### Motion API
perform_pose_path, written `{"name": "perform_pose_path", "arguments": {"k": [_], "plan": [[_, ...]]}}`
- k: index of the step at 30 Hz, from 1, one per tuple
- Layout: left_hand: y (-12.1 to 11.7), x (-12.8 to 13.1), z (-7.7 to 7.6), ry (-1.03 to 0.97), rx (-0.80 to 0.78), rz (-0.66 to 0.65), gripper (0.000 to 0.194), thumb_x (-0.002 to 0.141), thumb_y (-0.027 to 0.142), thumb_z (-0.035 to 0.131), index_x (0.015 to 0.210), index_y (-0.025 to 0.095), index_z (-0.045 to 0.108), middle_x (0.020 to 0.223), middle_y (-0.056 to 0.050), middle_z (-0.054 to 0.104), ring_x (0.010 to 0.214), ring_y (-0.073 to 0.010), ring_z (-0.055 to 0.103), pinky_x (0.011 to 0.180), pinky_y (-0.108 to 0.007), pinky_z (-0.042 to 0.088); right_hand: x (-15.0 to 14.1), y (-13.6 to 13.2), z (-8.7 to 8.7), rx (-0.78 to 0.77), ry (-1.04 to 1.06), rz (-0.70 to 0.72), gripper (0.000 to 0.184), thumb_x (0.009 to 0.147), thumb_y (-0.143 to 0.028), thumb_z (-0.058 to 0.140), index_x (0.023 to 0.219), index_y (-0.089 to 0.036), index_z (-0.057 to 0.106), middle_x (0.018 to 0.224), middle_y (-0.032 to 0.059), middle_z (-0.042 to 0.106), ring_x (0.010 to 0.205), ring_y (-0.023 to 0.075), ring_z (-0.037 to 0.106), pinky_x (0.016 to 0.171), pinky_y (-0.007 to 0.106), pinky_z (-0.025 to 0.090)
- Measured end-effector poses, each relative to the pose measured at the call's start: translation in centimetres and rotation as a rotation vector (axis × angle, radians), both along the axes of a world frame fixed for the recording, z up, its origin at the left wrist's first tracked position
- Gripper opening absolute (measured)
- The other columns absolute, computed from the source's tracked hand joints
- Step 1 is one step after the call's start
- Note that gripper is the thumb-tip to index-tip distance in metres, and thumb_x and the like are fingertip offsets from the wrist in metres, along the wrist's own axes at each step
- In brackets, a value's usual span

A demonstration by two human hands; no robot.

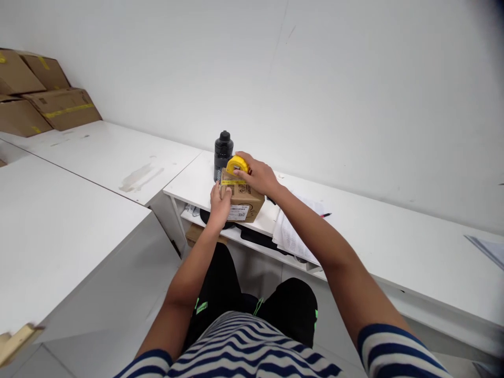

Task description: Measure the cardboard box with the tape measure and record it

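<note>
A small brown cardboard box (246, 202) with a white label sits on the white desk (394, 236) at its front edge. My left hand (219, 205) presses against the box's near left side, fingers wrapped on its corner. My right hand (258, 176) grips a yellow tape dispenser (237, 165) held on top of the box, where clear tape with a yellow strip lies. A black bottle (222, 152) stands just behind the box.
Papers (293, 236) and a pen (325, 214) lie right of the box. A shelf under the desk holds dark items (258, 236). Other white tables (114, 157) stand to the left, with brown cartons (43, 94) stacked at far left. A white wall rises behind.
</note>
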State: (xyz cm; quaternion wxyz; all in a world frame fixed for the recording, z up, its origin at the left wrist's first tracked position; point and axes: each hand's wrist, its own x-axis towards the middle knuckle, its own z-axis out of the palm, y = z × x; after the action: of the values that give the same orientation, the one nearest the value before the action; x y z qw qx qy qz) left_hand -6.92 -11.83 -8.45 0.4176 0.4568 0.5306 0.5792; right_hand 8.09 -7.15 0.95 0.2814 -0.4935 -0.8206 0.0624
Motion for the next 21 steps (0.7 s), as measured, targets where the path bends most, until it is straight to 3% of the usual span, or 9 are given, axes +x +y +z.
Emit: {"name": "perform_pose_path", "arguments": {"k": [2,4,7,9,12,16,19,21], "plan": [[-1.9,0.7,-0.1,0.142,-0.094,0.058,0.078,0.091,0.054,0.056,0.157,0.021,0.032,0.17,-0.013,0.014,0.158,-0.0317,0.005,0.128,-0.05,0.011,0.7,0.1,0.0,0.006,0.079,-0.092,0.066,0.093,-0.056,0.046,0.15,-0.025,0.042,0.115,0.0091,0.074,0.095,0.0317,0.068,0.08,0.045,0.052],[-4.1,1.5,-0.4,0.25,-0.091,0.056,0.082,0.092,0.056,0.052,0.16,0.017,0.025,0.171,-0.014,0.004,0.158,-0.0305,-0.006,0.128,-0.051,0.001,1.4,0.3,-0.1,0.005,0.136,-0.156,0.067,0.091,-0.058,0.048,0.149,-0.024,0.044,0.113,0.0099,0.074,0.093,0.0315,0.068,0.081,0.046,0.052],[-6.1,1.9,-0.9,0.313,0.026,0.055,0.075,0.095,0.057,0.045,0.158,0.018,0.03,0.171,-0.013,0.004,0.158,-0.0298,-0.008,0.128,-0.05,-0.003,1.9,0.5,-0.3,-0.009,0.169,-0.177,0.067,0.089,-0.058,0.049,0.146,-0.024,0.046,0.117,0.0099,0.073,0.092,0.0302,0.068,0.083,0.046,0.053],[-5.5,1.2,-1.0,0.303,0.092,0.145,0.067,0.097,0.057,0.043,0.153,0.022,0.039,0.172,-0.01,0.005,0.158,-0.0292,-0.006,0.128,-0.05,-0.002,1.6,0.4,-0.3,-0.019,0.164,-0.169,0.067,0.089,-0.058,0.049,0.146,-0.024,0.046,0.117,0.0099,0.073,0.092,0.03,0.068,0.083,0.046,0.053],[-2.0,-0.7,-0.9,0.217,0.172,0.264,0.06,0.096,0.055,0.049,0.147,0.025,0.045,0.169,-0.01,0.018,0.158,-0.0276,0.009,0.128,-0.047,0.01,0.6,0.2,-0.3,-0.028,0.135,-0.135,0.066,0.091,-0.056,0.047,0.148,-0.024,0.045,0.116,0.0098,0.073,0.095,0.0308,0.068,0.084,0.045,0.052],[2.6,-2.4,-0.7,0.026,0.13,0.063,0.056,0.089,0.051,0.062,0.136,0.022,0.052,0.144,-0.014,0.056,0.136,-0.0271,0.051,0.115,-0.042,0.039,-1.1,0.4,-0.3,-0.044,0.104,-0.081,0.065,0.091,-0.051,0.047,0.15,-0.024,0.043,0.12,0.0098,0.072,0.1,0.0315,0.067,0.086,0.045,0.051],[3.0,-2.6,-0.6,0.055,0.117,0.03,0.049,0.083,0.049,0.069,0.121,0.02,0.06,0.119,-0.011,0.067,0.111,-0.0257,0.064,0.101,-0.041,0.049,-1.9,0.7,-0.7,-0.058,0.078,-0.041,0.064,0.092,-0.048,0.047,0.15,-0.023,0.043,0.123,0.0107,0.071,0.102,0.0317,0.067,0.087,0.045,0.051],[2.4,-2.6,-0.4,0.124,0.094,0.056,0.056,0.079,0.049,0.073,0.124,0.021,0.057,0.111,-0.009,0.068,0.102,-0.0251,0.066,0.096,-0.04,0.051,-2.0,0.8,-0.9,-0.072,0.059,-0.001,0.063,0.092,-0.046,0.048,0.15,-0.023,0.043,0.124,0.0107,0.071,0.102,0.031,0.067,0.087,0.044,0.05]]}}
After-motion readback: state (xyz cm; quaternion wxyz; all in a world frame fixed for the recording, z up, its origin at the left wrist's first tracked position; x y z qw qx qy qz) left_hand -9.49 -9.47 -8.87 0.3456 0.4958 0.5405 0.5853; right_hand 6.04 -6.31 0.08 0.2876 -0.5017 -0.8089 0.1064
